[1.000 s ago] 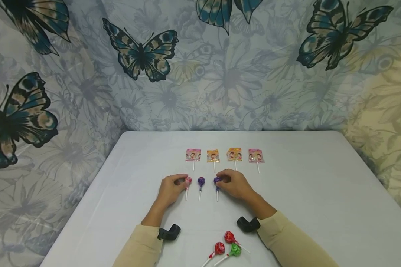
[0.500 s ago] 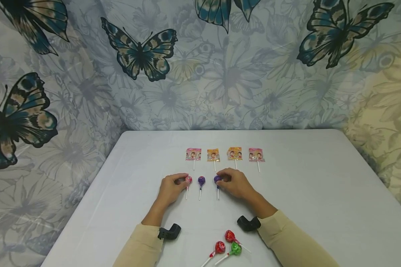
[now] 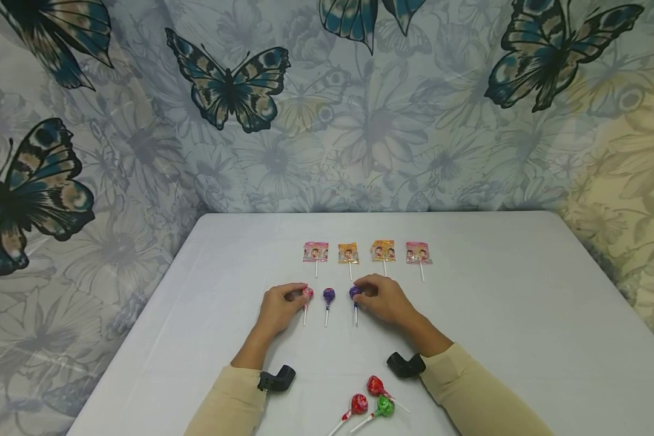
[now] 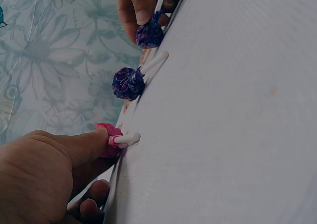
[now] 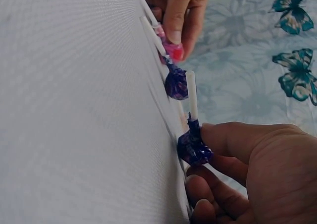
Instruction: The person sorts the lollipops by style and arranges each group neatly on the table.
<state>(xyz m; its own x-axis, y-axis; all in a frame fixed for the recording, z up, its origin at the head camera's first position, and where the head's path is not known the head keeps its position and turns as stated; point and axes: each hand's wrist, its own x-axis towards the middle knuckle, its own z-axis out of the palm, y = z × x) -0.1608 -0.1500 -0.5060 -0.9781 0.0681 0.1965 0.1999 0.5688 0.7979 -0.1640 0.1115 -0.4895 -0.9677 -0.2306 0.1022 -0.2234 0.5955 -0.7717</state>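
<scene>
My left hand (image 3: 281, 309) pinches the wrapped head of a pink lollipop (image 4: 110, 140) between thumb and fingers, its white stick toward me. My right hand (image 3: 384, 300) pinches a purple lollipop (image 5: 194, 148) the same way, also stick toward me. Between the two hands lies another purple lollipop (image 3: 329, 295), touched by neither; in the left wrist view this middle lollipop (image 4: 128, 83) shows its dark purple wrapper whole. The three stand side by side in a row on the white table (image 3: 496, 315).
Beyond the hands is a row of flat-wrapped lollipops, pink (image 3: 315, 252), orange (image 3: 347, 253), orange (image 3: 383, 250) and pink (image 3: 418, 252). Near the front edge lie two red lollipops (image 3: 359, 404) and a green lollipop (image 3: 384, 406). A butterfly-patterned wall covering (image 3: 327, 151) rises behind the table.
</scene>
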